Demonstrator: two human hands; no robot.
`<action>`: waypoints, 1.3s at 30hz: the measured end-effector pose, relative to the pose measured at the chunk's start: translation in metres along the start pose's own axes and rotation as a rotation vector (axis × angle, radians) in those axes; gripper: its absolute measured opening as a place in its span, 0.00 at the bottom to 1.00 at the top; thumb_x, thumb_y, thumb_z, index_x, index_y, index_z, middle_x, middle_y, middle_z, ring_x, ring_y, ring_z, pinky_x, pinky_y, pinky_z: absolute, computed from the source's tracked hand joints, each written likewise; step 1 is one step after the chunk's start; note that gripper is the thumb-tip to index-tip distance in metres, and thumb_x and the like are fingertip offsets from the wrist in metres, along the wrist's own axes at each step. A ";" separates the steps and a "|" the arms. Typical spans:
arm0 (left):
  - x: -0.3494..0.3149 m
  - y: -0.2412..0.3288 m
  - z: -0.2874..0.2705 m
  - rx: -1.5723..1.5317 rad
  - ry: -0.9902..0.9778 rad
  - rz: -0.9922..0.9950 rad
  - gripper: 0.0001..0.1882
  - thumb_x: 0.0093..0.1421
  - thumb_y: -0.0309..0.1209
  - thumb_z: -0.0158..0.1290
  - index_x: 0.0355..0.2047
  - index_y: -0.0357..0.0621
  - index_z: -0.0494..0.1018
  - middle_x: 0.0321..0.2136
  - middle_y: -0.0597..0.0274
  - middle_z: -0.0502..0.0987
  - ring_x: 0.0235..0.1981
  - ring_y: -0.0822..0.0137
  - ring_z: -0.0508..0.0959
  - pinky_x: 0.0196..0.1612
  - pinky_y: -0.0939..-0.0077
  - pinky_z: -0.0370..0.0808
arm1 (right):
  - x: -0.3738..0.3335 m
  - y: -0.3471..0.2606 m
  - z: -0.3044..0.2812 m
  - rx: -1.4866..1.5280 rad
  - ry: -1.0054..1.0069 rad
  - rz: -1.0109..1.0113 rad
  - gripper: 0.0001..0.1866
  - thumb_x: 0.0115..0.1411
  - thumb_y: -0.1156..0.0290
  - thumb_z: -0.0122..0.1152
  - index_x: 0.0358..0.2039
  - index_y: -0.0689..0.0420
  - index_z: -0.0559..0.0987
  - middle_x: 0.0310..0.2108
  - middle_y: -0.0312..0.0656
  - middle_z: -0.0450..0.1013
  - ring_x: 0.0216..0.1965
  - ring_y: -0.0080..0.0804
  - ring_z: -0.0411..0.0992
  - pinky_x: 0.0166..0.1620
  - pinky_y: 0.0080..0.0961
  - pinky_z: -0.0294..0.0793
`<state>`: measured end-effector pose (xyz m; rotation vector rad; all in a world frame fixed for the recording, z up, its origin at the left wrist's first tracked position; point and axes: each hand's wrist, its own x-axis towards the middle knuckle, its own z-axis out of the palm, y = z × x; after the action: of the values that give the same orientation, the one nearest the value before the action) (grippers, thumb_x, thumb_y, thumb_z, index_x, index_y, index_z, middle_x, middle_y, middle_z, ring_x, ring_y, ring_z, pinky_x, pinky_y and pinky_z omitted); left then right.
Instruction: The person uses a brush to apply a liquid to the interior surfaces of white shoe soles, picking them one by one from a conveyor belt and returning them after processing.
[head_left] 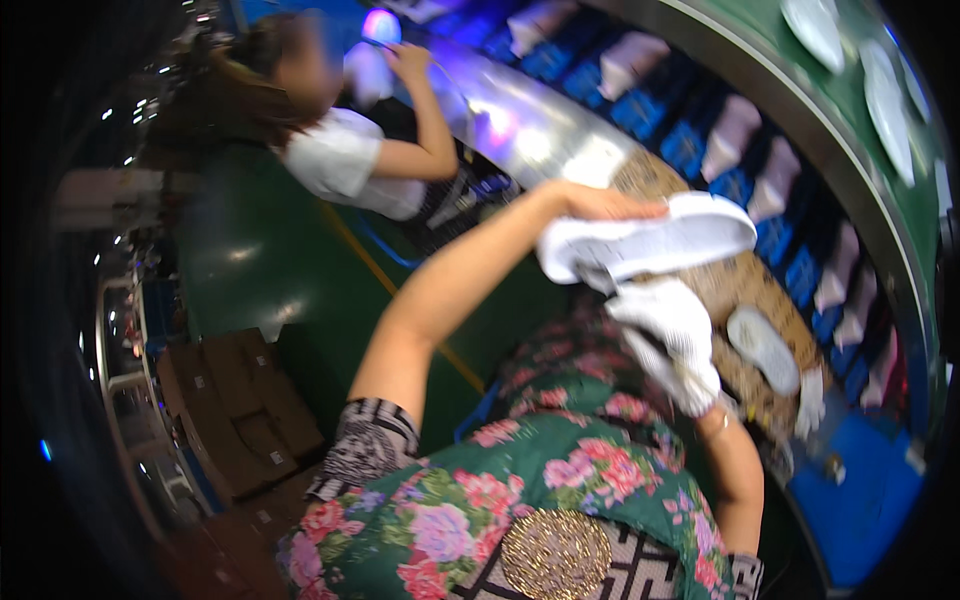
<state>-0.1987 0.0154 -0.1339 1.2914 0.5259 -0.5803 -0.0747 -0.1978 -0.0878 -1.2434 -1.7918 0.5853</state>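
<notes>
My left hand reaches out from the lower left and grips a white shoe by its upper edge, holding it on its side above the work surface. Just below it my right hand, mostly hidden, holds a second white shoe that points down toward my floral apron. A loose white insole lies on the patterned brown bench top right of both shoes.
A co-worker in a white top stands at the upper left, one hand raised at the line. Blue trays with white shoes run along a curved conveyor. Cardboard boxes sit on the green floor at the left.
</notes>
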 end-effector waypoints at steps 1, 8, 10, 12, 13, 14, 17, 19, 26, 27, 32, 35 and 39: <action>0.000 -0.006 0.001 -0.057 -0.003 0.051 0.45 0.65 0.66 0.34 0.63 0.36 0.63 0.59 0.53 0.70 0.58 0.62 0.70 0.61 0.71 0.66 | 0.001 0.001 0.001 0.055 -0.026 -0.024 0.14 0.48 0.79 0.66 0.36 0.49 0.81 0.35 0.40 0.78 0.36 0.43 0.76 0.40 0.35 0.74; 0.020 -0.032 0.023 -0.820 0.219 0.590 0.39 0.70 0.60 0.27 0.69 0.45 0.54 0.64 0.58 0.63 0.62 0.69 0.67 0.63 0.71 0.66 | -0.004 0.009 -0.009 0.681 0.475 0.547 0.08 0.51 0.84 0.65 0.34 0.66 0.82 0.36 0.42 0.78 0.39 0.30 0.76 0.48 0.26 0.73; 0.040 -0.056 0.038 -0.974 0.273 0.776 0.38 0.70 0.60 0.27 0.68 0.45 0.55 0.61 0.56 0.66 0.58 0.64 0.71 0.59 0.66 0.71 | -0.004 0.027 -0.012 0.557 0.551 0.526 0.08 0.52 0.84 0.64 0.34 0.66 0.81 0.35 0.42 0.78 0.39 0.29 0.75 0.48 0.25 0.73; 0.051 -0.075 0.057 -1.068 0.141 0.829 0.37 0.70 0.58 0.27 0.67 0.44 0.58 0.56 0.53 0.72 0.50 0.60 0.77 0.54 0.62 0.76 | 0.001 0.037 -0.017 0.390 0.519 0.433 0.08 0.51 0.85 0.65 0.34 0.66 0.81 0.35 0.42 0.79 0.39 0.29 0.76 0.47 0.25 0.73; 0.048 -0.075 0.065 -1.068 0.025 0.853 0.35 0.71 0.57 0.28 0.65 0.43 0.60 0.53 0.52 0.74 0.46 0.59 0.80 0.51 0.62 0.78 | 0.004 0.039 -0.020 0.386 0.517 0.414 0.08 0.51 0.85 0.65 0.34 0.66 0.81 0.35 0.42 0.79 0.39 0.29 0.76 0.47 0.25 0.73; 0.045 -0.072 0.070 -1.044 0.148 0.762 0.32 0.72 0.54 0.30 0.63 0.42 0.62 0.52 0.53 0.75 0.46 0.60 0.79 0.53 0.64 0.77 | 0.007 0.040 -0.022 0.260 0.483 0.371 0.08 0.50 0.85 0.65 0.33 0.65 0.82 0.35 0.43 0.79 0.38 0.30 0.76 0.46 0.26 0.74; 0.060 -0.075 0.081 -1.202 0.371 0.694 0.26 0.73 0.46 0.37 0.60 0.40 0.66 0.52 0.54 0.75 0.50 0.62 0.77 0.57 0.65 0.72 | 0.010 0.043 -0.023 0.181 0.407 0.306 0.08 0.48 0.84 0.67 0.30 0.64 0.82 0.33 0.44 0.79 0.37 0.34 0.77 0.45 0.27 0.75; 0.050 -0.080 0.084 -1.109 0.196 0.810 0.24 0.71 0.44 0.41 0.59 0.41 0.66 0.54 0.54 0.74 0.54 0.62 0.75 0.60 0.62 0.70 | 0.010 0.038 -0.021 0.174 0.371 0.296 0.08 0.47 0.83 0.68 0.30 0.63 0.82 0.33 0.45 0.79 0.37 0.34 0.77 0.44 0.27 0.75; 0.024 -0.098 0.091 -1.158 0.094 0.832 0.24 0.71 0.41 0.41 0.60 0.38 0.64 0.54 0.45 0.72 0.51 0.49 0.76 0.54 0.47 0.76 | 0.004 0.019 -0.008 0.085 0.302 0.250 0.08 0.47 0.79 0.72 0.30 0.59 0.84 0.30 0.41 0.80 0.33 0.32 0.78 0.41 0.26 0.75; 0.024 -0.097 0.094 -1.225 0.046 0.926 0.27 0.71 0.44 0.39 0.62 0.38 0.62 0.58 0.46 0.68 0.56 0.47 0.72 0.57 0.43 0.72 | 0.008 0.008 -0.009 0.053 0.318 0.242 0.08 0.47 0.79 0.72 0.30 0.59 0.84 0.30 0.40 0.80 0.33 0.32 0.78 0.41 0.26 0.75; 0.012 -0.068 0.109 -1.551 -0.049 1.056 0.39 0.67 0.60 0.38 0.64 0.38 0.60 0.59 0.45 0.68 0.57 0.47 0.72 0.60 0.47 0.70 | 0.003 0.025 -0.008 0.122 0.324 0.217 0.08 0.47 0.80 0.71 0.30 0.60 0.84 0.32 0.43 0.80 0.35 0.35 0.78 0.43 0.28 0.76; 0.025 -0.085 0.113 -1.520 -0.027 1.019 0.36 0.62 0.50 0.43 0.63 0.35 0.61 0.54 0.40 0.72 0.51 0.44 0.76 0.58 0.51 0.72 | 0.010 0.013 -0.011 0.059 0.350 0.134 0.07 0.49 0.83 0.68 0.31 0.62 0.83 0.33 0.45 0.80 0.37 0.37 0.78 0.44 0.28 0.76; 0.017 -0.056 0.116 -1.415 -0.011 1.051 0.39 0.55 0.47 0.48 0.63 0.35 0.60 0.54 0.38 0.72 0.52 0.46 0.76 0.58 0.54 0.72 | 0.019 0.013 -0.015 -0.016 0.421 0.116 0.09 0.47 0.84 0.70 0.30 0.58 0.84 0.32 0.45 0.81 0.34 0.35 0.79 0.40 0.26 0.77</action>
<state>-0.2186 -0.1093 -0.1625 0.0617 0.0849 0.6357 -0.0582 -0.1762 -0.0824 -1.3722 -1.3825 0.3401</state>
